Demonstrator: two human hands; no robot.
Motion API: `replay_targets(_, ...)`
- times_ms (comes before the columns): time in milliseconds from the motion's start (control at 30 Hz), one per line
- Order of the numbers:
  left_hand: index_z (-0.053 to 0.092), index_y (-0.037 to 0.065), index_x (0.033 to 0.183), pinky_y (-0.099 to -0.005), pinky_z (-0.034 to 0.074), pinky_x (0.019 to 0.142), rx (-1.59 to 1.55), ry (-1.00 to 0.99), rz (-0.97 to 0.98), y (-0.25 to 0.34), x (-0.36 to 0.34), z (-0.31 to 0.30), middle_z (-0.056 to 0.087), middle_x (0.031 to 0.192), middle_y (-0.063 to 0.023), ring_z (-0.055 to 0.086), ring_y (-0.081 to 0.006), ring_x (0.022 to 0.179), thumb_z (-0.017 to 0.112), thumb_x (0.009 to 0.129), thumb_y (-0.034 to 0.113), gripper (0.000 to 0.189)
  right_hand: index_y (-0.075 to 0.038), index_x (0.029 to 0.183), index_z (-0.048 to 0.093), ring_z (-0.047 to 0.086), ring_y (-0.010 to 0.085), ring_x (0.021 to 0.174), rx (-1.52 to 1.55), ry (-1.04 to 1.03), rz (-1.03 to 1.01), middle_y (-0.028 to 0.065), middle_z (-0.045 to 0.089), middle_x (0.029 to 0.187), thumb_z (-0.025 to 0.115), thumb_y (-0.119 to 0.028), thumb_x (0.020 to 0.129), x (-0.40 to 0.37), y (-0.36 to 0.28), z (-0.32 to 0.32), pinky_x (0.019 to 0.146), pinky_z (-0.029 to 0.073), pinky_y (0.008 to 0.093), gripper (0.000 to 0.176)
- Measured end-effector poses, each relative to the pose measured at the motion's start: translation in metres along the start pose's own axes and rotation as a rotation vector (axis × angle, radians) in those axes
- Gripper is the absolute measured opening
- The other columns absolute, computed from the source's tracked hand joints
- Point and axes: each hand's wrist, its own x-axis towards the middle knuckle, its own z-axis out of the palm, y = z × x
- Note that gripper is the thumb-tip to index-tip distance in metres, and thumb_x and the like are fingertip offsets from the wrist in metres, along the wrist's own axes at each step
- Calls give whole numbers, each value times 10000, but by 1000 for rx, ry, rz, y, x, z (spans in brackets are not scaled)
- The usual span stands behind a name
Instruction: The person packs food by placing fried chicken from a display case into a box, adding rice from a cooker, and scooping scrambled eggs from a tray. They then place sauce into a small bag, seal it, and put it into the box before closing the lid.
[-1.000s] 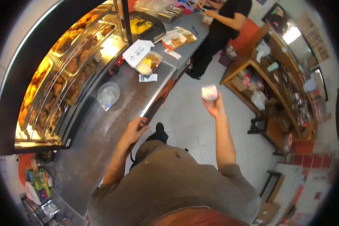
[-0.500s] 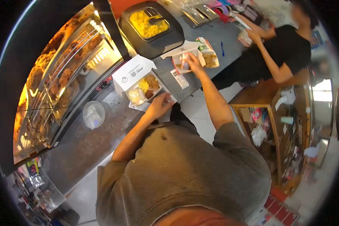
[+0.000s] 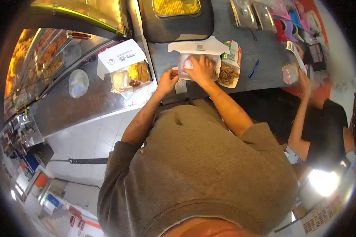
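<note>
My right hand (image 3: pixel 203 70) has moved little from where it was half a second ago, over the open box (image 3: pixel 199 46), while my left hand (image 3: pixel 168 81) has left the meal box (image 3: pixel 122 55) and come to this box's left edge. My view has also swung, so the co-worker's hand (image 3: pixel 304 81) now shows at the far right.

My right hand is down inside the open box, its fingers curled around a small wrapped pack (image 3: pixel 188 64), which sits toward the left of the box. My left hand has its fingers bent against the box's left side; I cannot tell if they pinch it. A paper slip (image 3: pixel 180 86) lies just at the near side of the box.

To the right, just beside it, a carton (image 3: pixel 235 53) stands open with fried pieces (image 3: pixel 228 74) in it, and a blue pen (image 3: pixel 254 68) lies farther right on the grey tabletop (image 3: pixel 241 47). The meal box stands open to my left, with a clear plastic container (image 3: pixel 79 83) left of that. Yellow food (image 3: pixel 177 7) fills a tray at the far side.
</note>
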Motion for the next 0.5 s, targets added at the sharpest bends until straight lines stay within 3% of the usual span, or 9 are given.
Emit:
replay_targets(167,549,-33,1095,-323,508,762,-46,164,7,21,-9,-13,643,959,-156,646,-236,849,643,829,182,355,-105,1047,610,534,332,934,52,107,-63,143,560,985,606,-338,828,20,-9,-5,812,384,498,319)
replay_targets(233,502,-25,1169,-355,474,846,-100,347,52,43,1,-27,599,1078,-183,604,-268,970,648,848,273,462,-101,968,612,552,294,862,543,380,-109,134,579,961,583,-268,847,61,12,-23,755,426,416,208)
replay_targets(300,461,-23,1222,-391,404,953,-163,498,236,45,44,-38,522,1196,-222,514,-301,1123,626,864,342,537,-72,904,607,554,258,807,641,657,-222,122,585,894,575,-223,853,114,29,-59,711,439,357,163)
replay_targets(333,448,-28,1235,-399,377,982,-98,581,255,56,67,-47,493,1220,-239,485,-328,1147,628,858,339,555,-34,949,609,600,213,752,651,663,-61,89,622,872,554,-154,890,138,36,-66,711,463,307,144)
replay_targets(367,429,-36,1249,-413,327,1025,36,649,234,73,86,-58,457,1256,-245,427,-357,1194,626,853,333,576,-56,1135,577,594,230,961,837,468,9,128,603,1100,564,-333,888,178,70,-48,837,447,365,371)
replay_targets(400,399,-50,1273,-425,276,1059,73,724,286,81,110,-67,409,1305,-255,365,-379,1239,625,845,338,621,-36,1024,597,561,265,1004,996,467,151,143,625,1012,558,-264,870,216,90,-21,894,420,356,278)
replay_targets(433,373,-66,1299,-433,243,1079,153,836,217,83,133,-73,374,1335,-262,319,-389,1270,620,839,372,681,-62,1252,515,483,326,1183,914,263,462,194,538,1250,533,-451,854,238,99,-21,974,381,421,558)
replay_targets(467,347,-66,1330,-432,260,1075,128,865,129,78,156,-84,390,1333,-277,342,-392,1273,605,814,491,802,-58,1264,500,485,318,1172,838,146,574,190,535,1250,532,-469,850,252,106,-20,968,381,423,584)
replay_targets(500,347,-66,1330,-432,260,1075,128,872,129,77,173,-93,390,1333,-277,342,-392,1273,605,814,491,802,-55,1277,484,487,311,1162,798,90,610,186,532,1250,530,-486,846,255,111,-16,961,381,426,611)
